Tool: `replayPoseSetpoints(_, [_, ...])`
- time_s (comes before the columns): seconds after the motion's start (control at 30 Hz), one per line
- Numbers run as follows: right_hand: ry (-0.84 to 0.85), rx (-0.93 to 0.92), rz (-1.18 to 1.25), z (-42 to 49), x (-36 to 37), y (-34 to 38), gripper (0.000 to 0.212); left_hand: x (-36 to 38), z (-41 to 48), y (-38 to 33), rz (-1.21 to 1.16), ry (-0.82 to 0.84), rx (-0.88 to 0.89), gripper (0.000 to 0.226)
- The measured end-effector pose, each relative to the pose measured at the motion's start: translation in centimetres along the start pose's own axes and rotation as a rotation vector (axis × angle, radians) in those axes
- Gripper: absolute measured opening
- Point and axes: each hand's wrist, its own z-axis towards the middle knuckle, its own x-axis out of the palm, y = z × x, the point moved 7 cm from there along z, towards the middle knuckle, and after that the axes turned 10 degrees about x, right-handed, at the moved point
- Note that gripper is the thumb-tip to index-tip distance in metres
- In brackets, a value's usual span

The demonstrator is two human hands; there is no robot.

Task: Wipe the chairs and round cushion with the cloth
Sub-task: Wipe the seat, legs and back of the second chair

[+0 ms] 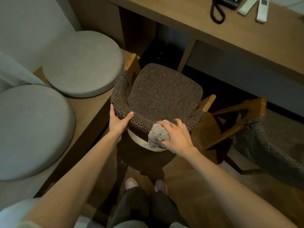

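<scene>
A brown woven chair [164, 92] with a curved backrest stands in front of me, pushed toward the desk. My left hand [118, 120] grips the left part of the backrest rim. My right hand [176, 135] presses a crumpled grey cloth [157, 135] against the right part of the same rim. A second chair [256, 139] of the same weave stands at the right, partly cut off. Two round grey cushions lie on a low wooden bench at the left, one farther away [82, 63] and one closer to me [31, 132].
A wooden desk [213, 25] spans the top, with a black corded telephone [225, 4] and two white remotes [256, 7] on it. The low bench [85, 109] stands close to the chair's left side. My feet [144, 185] stand on the wooden floor behind the chair.
</scene>
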Motion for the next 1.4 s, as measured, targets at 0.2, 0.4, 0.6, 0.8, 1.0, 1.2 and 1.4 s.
replayPoseSetpoints(0.2, [0.048, -0.049, 0.043, 1.3, 0.9, -0.1, 0.054, 0.3, 0.4, 0.8, -0.059, -0.105, 0.025, 0.097])
replayPoseSetpoints(0.4, [0.035, -0.181, -0.115, 0.5, 1.5, -0.7, 0.041, 0.8, -0.9, 2.0, -0.095, -0.108, -0.016, 0.097])
replayPoseSetpoints(0.6, [0.08, -0.202, -0.208, -3.2, 1.3, -3.3, 0.041, 2.1, -5.2, 4.9, -0.16, -0.096, -0.077, 0.104])
replayPoseSetpoints(0.8, [0.127, -0.218, -0.255, -6.5, 1.2, -4.6, 0.044, 3.5, -8.4, 6.2, -0.193, -0.046, -0.112, 0.105])
replayPoseSetpoints(1.0, [0.152, -0.153, -0.285, -10.0, 1.8, -9.4, 0.054, 6.9, -11.9, 8.6, -0.27, 0.017, -0.139, 0.109])
replayPoseSetpoints(1.2, [0.11, -0.114, -0.269, -10.7, 1.6, -11.3, 0.05, 8.7, -12.3, 9.0, -0.271, 0.018, -0.136, 0.108])
replayPoseSetpoints(1.4, [0.008, -0.036, -0.173, -9.6, 0.6, -11.6, 0.037, 9.6, -10.3, 7.4, -0.279, -0.007, -0.08, 0.105])
